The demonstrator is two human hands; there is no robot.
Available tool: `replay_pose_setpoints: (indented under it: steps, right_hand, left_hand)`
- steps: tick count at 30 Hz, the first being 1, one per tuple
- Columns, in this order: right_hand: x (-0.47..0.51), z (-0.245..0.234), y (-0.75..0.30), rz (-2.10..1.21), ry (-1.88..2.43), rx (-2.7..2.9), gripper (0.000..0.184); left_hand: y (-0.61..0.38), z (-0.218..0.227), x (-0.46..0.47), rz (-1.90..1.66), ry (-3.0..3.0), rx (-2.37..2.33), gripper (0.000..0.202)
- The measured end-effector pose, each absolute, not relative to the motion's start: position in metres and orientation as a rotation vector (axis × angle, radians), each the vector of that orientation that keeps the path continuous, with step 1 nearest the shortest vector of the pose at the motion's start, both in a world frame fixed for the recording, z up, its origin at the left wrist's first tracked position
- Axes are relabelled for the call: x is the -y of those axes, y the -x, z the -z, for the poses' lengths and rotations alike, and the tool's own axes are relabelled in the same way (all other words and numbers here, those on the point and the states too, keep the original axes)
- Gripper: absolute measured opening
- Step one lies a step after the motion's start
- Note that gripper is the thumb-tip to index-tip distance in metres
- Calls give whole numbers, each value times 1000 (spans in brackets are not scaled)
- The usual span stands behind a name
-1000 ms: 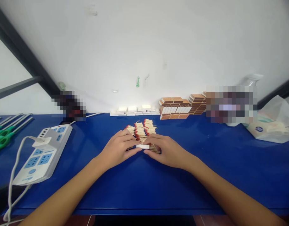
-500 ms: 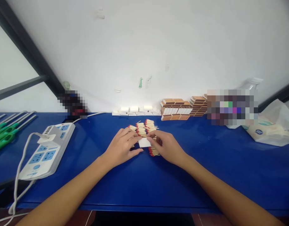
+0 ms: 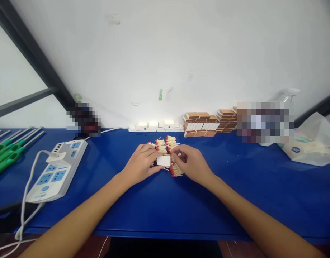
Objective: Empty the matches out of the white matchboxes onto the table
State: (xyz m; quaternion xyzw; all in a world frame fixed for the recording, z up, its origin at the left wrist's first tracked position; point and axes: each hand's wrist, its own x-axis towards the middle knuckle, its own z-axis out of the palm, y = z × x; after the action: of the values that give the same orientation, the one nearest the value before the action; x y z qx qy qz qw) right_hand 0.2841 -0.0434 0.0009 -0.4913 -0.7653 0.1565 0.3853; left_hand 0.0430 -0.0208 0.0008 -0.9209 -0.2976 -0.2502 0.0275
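Observation:
My left hand (image 3: 140, 162) is closed on a small white matchbox tray (image 3: 163, 161), fingers behind it and thumb at its lower edge. The tray is tilted, with its flat white face toward me. Just right of the tray is my right hand (image 3: 192, 163). Its thumb and index finger are curled together over the matches, and whatever lies between their tips is hidden. Loose red-tipped matches (image 3: 161, 143) lie in several heaps on the blue table behind, below and between the hands. A nearer heap of matches (image 3: 175, 172) shows beside the right thumb.
White trays (image 3: 153, 125) stand in a low row at the wall. Brown matchboxes (image 3: 199, 133) are stacked to their right. A white power strip (image 3: 57, 175) with cables and green-handled tools (image 3: 9, 154) occupy the left side. A tissue pack (image 3: 307, 148) lies right.
My right fingers have come off the tray's right edge and shifted slightly right. The tray's face has turned a little and stays in my left hand.

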Motion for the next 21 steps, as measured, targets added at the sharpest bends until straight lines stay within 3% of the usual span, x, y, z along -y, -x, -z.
replay_pose_setpoints:
  steps: [12,18,21]
  right_hand:
    - [52,-15,-296,-377,1277,2159,17]
    - [55,-2,-289,-380,1211,2196,10]
    - [56,-1,-289,-400,1200,2165,10]
  left_hand:
    - [-31,-8,19,1032,2704,1036,39]
    - [-26,-21,9,1249,2779,1394,34]
    - [-20,-31,-13,1425,2867,1656,48]
